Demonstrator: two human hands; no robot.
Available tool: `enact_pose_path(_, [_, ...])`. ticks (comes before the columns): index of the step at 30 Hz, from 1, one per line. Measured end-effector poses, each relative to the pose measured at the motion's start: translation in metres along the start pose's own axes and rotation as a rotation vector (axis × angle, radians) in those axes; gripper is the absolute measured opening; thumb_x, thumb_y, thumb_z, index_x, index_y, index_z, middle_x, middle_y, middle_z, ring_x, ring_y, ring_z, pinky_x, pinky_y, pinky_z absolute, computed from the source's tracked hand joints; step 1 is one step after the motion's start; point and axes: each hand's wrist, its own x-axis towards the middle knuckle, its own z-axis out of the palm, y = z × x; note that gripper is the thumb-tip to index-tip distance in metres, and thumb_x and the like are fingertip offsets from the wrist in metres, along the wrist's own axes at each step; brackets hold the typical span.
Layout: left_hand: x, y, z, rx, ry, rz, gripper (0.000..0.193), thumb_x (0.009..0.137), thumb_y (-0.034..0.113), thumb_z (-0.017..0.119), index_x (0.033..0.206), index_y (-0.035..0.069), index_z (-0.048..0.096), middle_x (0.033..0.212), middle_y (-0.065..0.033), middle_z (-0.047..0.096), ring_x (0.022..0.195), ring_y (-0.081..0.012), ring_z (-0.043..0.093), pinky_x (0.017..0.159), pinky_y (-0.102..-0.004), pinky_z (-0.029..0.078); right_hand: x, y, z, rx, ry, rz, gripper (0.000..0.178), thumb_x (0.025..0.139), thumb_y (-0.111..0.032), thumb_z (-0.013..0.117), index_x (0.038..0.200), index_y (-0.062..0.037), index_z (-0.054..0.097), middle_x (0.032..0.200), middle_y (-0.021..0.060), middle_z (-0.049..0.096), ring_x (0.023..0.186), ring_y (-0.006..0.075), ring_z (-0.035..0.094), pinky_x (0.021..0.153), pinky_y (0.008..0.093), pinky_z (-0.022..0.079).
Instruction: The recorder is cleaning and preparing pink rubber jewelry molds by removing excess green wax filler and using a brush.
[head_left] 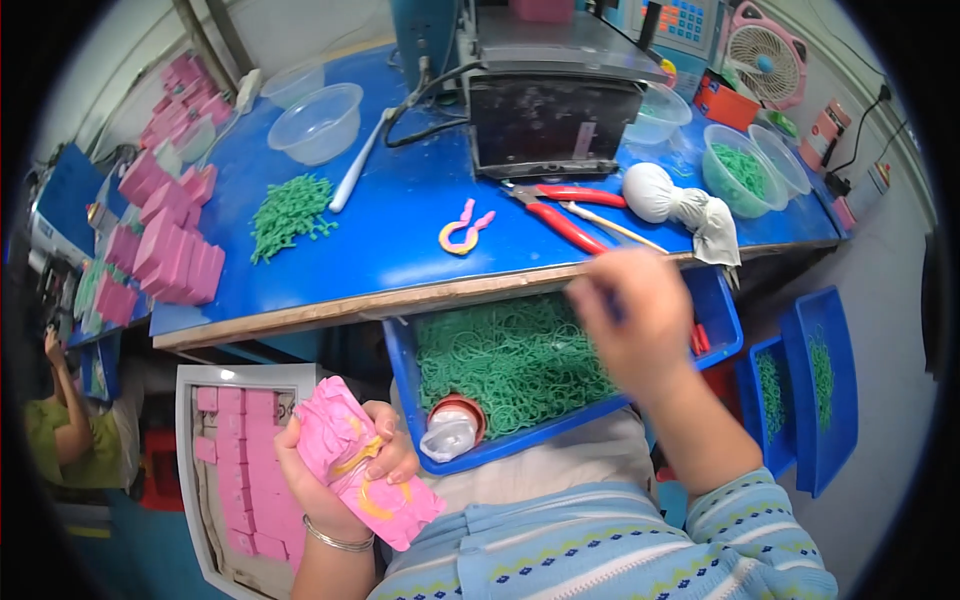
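Note:
My left hand [335, 465] grips a soft pink rubber mould [335, 420] with yellow marks on its face, holding it in front of my lap. The thumb and fingers press on it from both sides. My right hand [640, 315] is lifted over the right part of a blue tray [570, 416] of thin green wax-like pieces [505, 350]. Motion blurs its fingers, so whether it holds anything is unclear. A small brown round container [462, 405] with clear plastic film [449, 436] sits in the tray's near left corner.
On the blue table [390, 260] are red-handled pliers [570, 225], a white cloth pouch [665, 198], a pink-yellow U-shaped piece [462, 236] and a green pile [290, 215]. A dark machine [545, 125] stands behind. Pink blocks [170, 245] are stacked left; another person [75, 430] sits there.

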Motion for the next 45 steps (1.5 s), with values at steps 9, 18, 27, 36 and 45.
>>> enact_pose_path(9, [-0.018, 0.011, -0.002, -0.026, 0.208, 0.056, 0.069, 0.077, 0.06, 0.033, 0.09, -0.007, 0.046, 0.096, -0.0144, 0.051, 0.046, -0.0132, 0.037, 0.047, -0.0281, 0.033, 0.006, 0.033, -0.047, -0.056, -0.215, 0.373, 0.012, 0.074, -0.012, 0.064, 0.071, -0.0028, 0.058, 0.064, 0.0106, 0.054, 0.06, 0.0265, 0.053, 0.057, 0.0357, 0.041])
enact_pose_path(18, [-0.008, -0.01, -0.003, 0.155, 0.016, -0.025, 0.056, 0.081, 0.056, 0.035, 0.094, 0.001, 0.043, 0.084, -0.0102, 0.046, 0.045, -0.0126, 0.036, 0.044, -0.0266, 0.034, -0.061, 0.08, -0.041, -0.464, -0.754, 0.475, 0.014, 0.07, -0.011, 0.063, 0.076, 0.0007, 0.06, 0.075, 0.0164, 0.059, 0.074, 0.0336, 0.058, 0.07, 0.0397, 0.047])
enact_pose_path(27, [-0.01, -0.014, -0.006, -0.03, 0.236, -0.079, 0.046, 0.083, 0.053, 0.036, 0.097, 0.011, 0.047, 0.084, -0.0116, 0.048, 0.046, -0.0129, 0.037, 0.045, -0.0263, 0.035, -0.088, 0.1, -0.039, -0.579, -0.72, 0.493, 0.019, 0.068, -0.003, 0.057, 0.086, 0.0047, 0.057, 0.085, 0.0216, 0.058, 0.08, 0.0347, 0.058, 0.071, 0.039, 0.048])
enact_pose_path(36, [-0.008, -0.018, -0.003, 0.059, 0.263, -0.095, 0.049, 0.081, 0.053, 0.036, 0.095, 0.007, 0.049, 0.083, -0.012, 0.05, 0.046, -0.0133, 0.039, 0.046, -0.0271, 0.035, -0.094, 0.12, -0.022, -0.63, -0.65, 0.559, 0.027, 0.062, -0.013, 0.065, 0.082, 0.0017, 0.054, 0.079, 0.0203, 0.059, 0.073, 0.035, 0.06, 0.069, 0.0396, 0.049])
enact_pose_path(45, [-0.013, -0.013, -0.007, 0.039, 0.325, -0.02, 0.057, 0.08, 0.053, 0.034, 0.096, 0.0, 0.048, 0.087, -0.0185, 0.055, 0.047, -0.0154, 0.042, 0.05, -0.0293, 0.037, -0.081, 0.109, -0.024, -0.615, -0.806, 0.52, 0.03, 0.063, -0.017, 0.068, 0.085, 0.0008, 0.057, 0.082, 0.0181, 0.059, 0.078, 0.0336, 0.06, 0.071, 0.0395, 0.049])
